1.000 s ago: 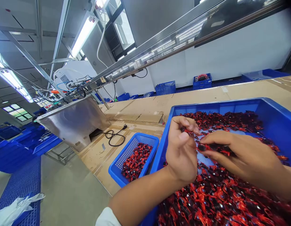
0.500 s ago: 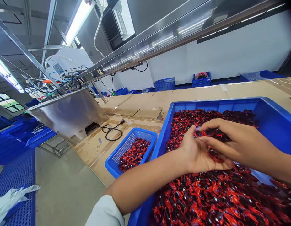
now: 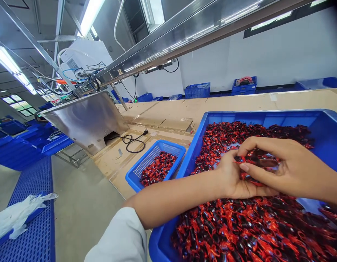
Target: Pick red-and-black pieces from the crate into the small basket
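Note:
My left hand [image 3: 231,180] lies palm up above a large blue tub [image 3: 194,149], its fingers curled under a handful of small red-and-black plastic parts [image 3: 262,161]. Over that palm arches my right hand [image 3: 291,165], thumb and forefinger closed on one of these parts near the base of the left thumb. Part of the handful is hidden behind the right fingers. Beneath both hands, a thick layer of the same glossy parts [image 3: 239,229] covers most of the tub's floor. Their exact kind is too small to make out.
A smaller blue perforated basket [image 3: 134,175] with similar parts stands left of the tub on a cardboard-covered table [image 3: 168,125]. Behind it lie a coiled black cable [image 3: 135,150] and a steel hopper [image 3: 86,120]. A metal beam [image 3: 168,40] crosses overhead.
My view has turned slightly, shifting the surroundings right in the picture. My right thumb and forefinger have moved a little over the left palm; both hands still hold parts.

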Demonstrator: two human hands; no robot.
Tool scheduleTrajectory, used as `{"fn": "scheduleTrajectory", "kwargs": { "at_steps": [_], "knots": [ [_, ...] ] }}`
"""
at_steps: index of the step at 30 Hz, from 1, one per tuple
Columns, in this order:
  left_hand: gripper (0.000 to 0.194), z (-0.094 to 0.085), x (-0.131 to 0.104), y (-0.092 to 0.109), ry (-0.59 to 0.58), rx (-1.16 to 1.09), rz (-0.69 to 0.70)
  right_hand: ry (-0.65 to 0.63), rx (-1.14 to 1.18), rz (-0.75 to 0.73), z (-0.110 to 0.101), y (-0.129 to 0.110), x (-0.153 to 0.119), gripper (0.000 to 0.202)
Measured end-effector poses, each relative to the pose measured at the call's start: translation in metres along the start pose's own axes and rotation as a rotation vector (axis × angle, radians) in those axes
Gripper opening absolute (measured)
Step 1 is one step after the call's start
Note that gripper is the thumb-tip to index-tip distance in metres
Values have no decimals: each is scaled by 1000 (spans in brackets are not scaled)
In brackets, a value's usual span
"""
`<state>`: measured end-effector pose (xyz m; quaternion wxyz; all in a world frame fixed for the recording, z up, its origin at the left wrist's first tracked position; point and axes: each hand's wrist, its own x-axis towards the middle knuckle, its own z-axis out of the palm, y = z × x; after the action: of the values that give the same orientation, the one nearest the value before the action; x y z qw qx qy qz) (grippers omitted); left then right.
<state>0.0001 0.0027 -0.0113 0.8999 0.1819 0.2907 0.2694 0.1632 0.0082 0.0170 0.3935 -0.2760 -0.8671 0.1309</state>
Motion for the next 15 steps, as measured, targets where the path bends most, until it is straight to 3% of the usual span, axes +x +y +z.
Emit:
{"fn": "scheduleTrajectory", "kwargs": {
  "at_steps": [5,9,12,15],
  "knots": [
    [34,6,-5,-1,78,-13,86,-105,17,4,-5,7,2,22],
    [37,16,-11,2,150,-35,100,-96,3,2,-5,7,3,27],
    [39,16,-12,6,227,-11,96,-76,48,138,-10,4,6,37],
    [23,16,-16,15,174,-31,32,-22,87,320,-19,5,11,48]
  ]
}}
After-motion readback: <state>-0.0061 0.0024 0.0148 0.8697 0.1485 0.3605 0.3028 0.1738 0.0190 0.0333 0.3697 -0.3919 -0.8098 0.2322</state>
